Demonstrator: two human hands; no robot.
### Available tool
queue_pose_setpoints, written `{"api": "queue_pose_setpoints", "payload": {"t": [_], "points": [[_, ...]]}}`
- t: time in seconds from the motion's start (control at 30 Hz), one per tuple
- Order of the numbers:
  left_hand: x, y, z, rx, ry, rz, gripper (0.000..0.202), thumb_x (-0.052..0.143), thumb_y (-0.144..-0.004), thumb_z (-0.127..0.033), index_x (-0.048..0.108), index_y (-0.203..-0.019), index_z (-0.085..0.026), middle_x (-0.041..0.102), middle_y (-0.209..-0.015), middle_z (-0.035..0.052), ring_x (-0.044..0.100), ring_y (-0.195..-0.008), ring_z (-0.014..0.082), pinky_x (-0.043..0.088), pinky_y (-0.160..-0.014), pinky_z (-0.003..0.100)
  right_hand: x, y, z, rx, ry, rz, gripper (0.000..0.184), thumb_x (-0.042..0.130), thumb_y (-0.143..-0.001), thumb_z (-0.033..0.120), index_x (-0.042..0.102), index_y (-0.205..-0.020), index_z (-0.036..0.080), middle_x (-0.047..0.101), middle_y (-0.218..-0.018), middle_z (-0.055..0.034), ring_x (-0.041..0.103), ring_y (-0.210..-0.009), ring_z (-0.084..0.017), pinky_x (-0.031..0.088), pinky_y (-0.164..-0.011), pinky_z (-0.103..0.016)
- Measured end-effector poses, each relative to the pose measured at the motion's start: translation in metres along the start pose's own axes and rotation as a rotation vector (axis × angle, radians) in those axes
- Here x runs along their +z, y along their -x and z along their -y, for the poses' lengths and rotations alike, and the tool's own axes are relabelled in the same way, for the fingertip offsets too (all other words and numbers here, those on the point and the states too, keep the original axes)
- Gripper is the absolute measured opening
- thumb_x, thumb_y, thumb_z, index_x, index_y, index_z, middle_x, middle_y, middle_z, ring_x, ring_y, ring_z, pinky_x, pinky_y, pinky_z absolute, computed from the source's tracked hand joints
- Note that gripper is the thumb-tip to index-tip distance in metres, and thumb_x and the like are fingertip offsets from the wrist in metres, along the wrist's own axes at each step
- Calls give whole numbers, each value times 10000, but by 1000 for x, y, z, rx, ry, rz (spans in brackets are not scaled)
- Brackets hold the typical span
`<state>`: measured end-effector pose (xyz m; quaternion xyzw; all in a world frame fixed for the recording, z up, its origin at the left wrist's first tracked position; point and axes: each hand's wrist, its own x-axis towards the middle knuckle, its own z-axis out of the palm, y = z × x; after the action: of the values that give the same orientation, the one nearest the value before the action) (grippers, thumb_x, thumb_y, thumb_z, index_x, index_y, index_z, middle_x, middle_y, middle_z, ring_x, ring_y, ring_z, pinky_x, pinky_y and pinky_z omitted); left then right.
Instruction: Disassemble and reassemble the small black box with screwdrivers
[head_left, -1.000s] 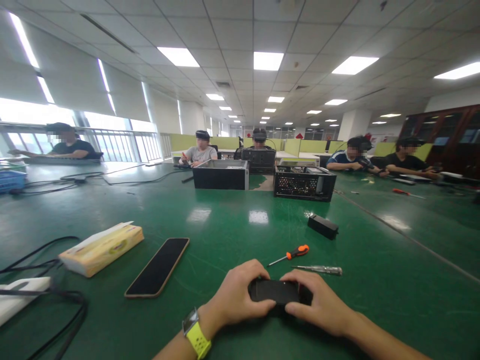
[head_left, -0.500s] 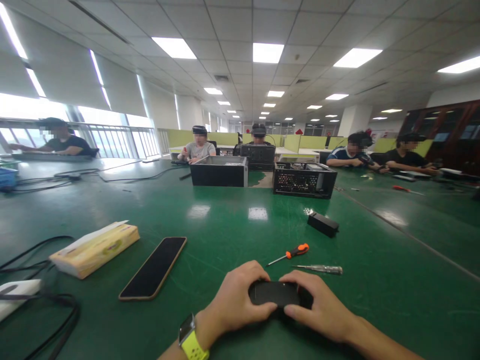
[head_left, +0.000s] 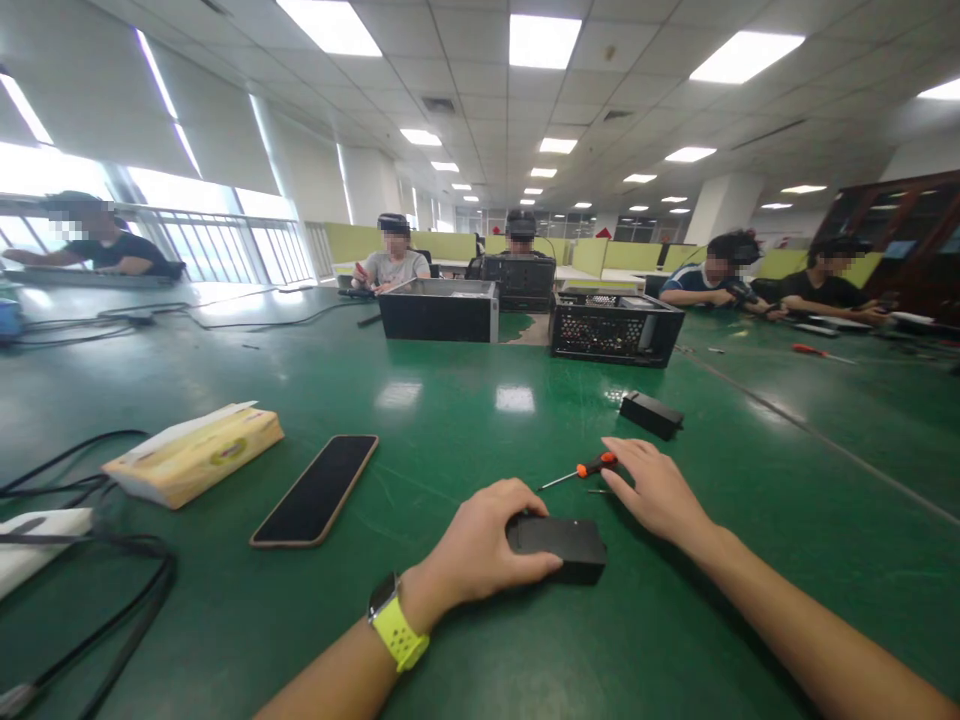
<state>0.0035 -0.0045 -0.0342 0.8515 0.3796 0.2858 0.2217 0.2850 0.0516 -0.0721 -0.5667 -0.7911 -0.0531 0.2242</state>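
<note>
A small black rectangular box (head_left: 574,542) is held at its left end by my left hand (head_left: 487,540), which wears a yellow-green watch strap; thumb in front, fingers behind. My right hand (head_left: 656,490) is stretched out flat to the right of it, fingers straight and thumb apart. Its fingertips are at the handle end of an orange-and-black screwdriver (head_left: 583,470); whether they touch it I cannot tell. Mostly hidden under the right hand is a second, clear-handled screwdriver (head_left: 598,491), only its tip showing. Farther back lies another black box (head_left: 651,414).
A phone (head_left: 319,490), a yellow tissue pack (head_left: 199,455) and a white power strip (head_left: 41,550) with black cables lie to the left on the green table (head_left: 450,420). Open black computer cases (head_left: 439,315) stand ahead. Several people sit around the table.
My right hand has let go of the black box and moved forward and right to the orange screwdriver. My left hand keeps hold of the box. The camera view has tilted down.
</note>
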Motion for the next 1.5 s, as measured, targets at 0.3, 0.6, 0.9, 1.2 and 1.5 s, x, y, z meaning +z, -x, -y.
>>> {"api": "queue_pose_setpoints", "payload": {"t": [0.3, 0.6, 0.9, 1.2, 1.5], "points": [[3, 2, 2, 33, -49, 17, 371, 701, -739, -418, 636, -1030, -198, 642, -977, 49, 589, -903, 207, 457, -807, 314, -1, 2, 1, -49, -12, -18, 438, 487, -905, 384, 566, -1276, 165, 578, -1316, -115, 485, -1225, -283, 400, -1017, -455], [8, 4, 2, 64, -61, 7, 335, 692, -745, -389, 639, -1009, -190, 642, -976, 52, 586, -909, 208, 462, -809, 319, 10, -1, -2, 37, 55, 74, 370, 489, -896, 297, 613, -1220, 169, 637, -1169, -114, 553, -1056, -274, 438, -904, -414], [4, 4, -1, 71, -105, 22, 348, 671, -764, -407, 657, -1029, -182, 644, -978, 63, 584, -920, 220, 477, -822, 339, -17, 0, -12, 64, -107, 60, 385, 549, -855, 478, 649, -1052, 162, 657, -1059, -117, 581, -968, -274, 455, -837, -395], [1, 7, 1, 96, -164, 31, 401, 682, -742, -478, 651, -1023, -193, 637, -1001, 61, 587, -932, 220, 478, -827, 339, -36, 20, -14, -38, -141, 253, 195, 615, -783, 325, 662, -907, 183, 673, -942, -72, 604, -882, -241, 463, -806, -369], [6, 5, 4, 129, -196, 97, 477, 691, -729, -488, 616, -1109, -210, 630, -1043, 65, 576, -951, 234, 467, -862, 354, -17, 12, -10, -41, -125, 74, 255, 562, -845, 343, 661, -1013, 178, 661, -1010, -92, 590, -942, -248, 462, -837, -369]]}}
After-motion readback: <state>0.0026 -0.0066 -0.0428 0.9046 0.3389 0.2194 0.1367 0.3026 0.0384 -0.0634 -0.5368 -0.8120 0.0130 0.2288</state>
